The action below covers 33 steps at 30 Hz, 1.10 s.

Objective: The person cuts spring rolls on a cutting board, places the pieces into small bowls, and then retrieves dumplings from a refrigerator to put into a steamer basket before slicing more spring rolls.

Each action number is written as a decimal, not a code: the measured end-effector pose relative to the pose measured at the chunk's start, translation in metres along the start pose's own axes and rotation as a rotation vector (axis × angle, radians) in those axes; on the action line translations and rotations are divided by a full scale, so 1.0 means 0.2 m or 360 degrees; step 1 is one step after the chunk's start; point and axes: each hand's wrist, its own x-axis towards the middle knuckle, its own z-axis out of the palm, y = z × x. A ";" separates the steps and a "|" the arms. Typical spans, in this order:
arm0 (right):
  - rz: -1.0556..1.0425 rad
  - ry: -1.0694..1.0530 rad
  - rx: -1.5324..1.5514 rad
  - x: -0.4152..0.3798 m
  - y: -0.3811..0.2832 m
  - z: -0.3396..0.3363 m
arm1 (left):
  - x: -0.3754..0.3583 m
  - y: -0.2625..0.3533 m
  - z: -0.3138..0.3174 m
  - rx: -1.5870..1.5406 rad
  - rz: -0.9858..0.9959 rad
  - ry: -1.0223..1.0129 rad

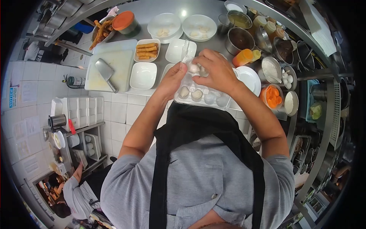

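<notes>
A clear plastic tray (219, 102) with rounded cups is held tilted in front of my black apron. Pale round dough-like balls (196, 94) sit in some of its cups, and other cups look bare. My left hand (173, 78) is closed on the tray's left side, thumb along the edge. Over the far part of the tray, my right hand (217, 72) has its fingers curled around a pale round ball (194, 68). The right fingers partly hide the cups beneath them.
Beyond the tray are white square dishes (143, 75), fried rolls (147, 50) on a dish and two white bowls (199, 28). A cleaver (106, 74) lies on the cutting board (95, 57). Carrot slices (271, 96) and containers line the right. Another person (82, 194) works lower left.
</notes>
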 end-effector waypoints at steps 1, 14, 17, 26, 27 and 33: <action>0.0020 0.0031 0.0028 -0.01 0.00 0.01 | 0.00 -0.01 0.00 0.0006 -0.0031 0.0012; 0.0157 0.0043 -0.0049 0.00 -0.07 0.03 | -0.04 0.06 0.13 0.0437 0.0119 0.0151; 0.0186 0.0070 -0.0073 0.00 -0.06 0.06 | -0.04 0.07 0.16 0.0328 0.0058 0.0204; 0.0257 0.0002 0.0104 -0.04 -0.06 0.07 | -0.04 0.01 0.12 0.0506 0.0160 0.0070; 0.0269 0.0005 0.0113 -0.04 -0.06 0.07 | -0.05 0.01 0.13 0.0470 0.0178 0.0070; 0.0292 -0.0007 0.0044 -0.04 -0.03 0.06 | -0.02 0.02 0.19 0.0422 0.0151 0.0120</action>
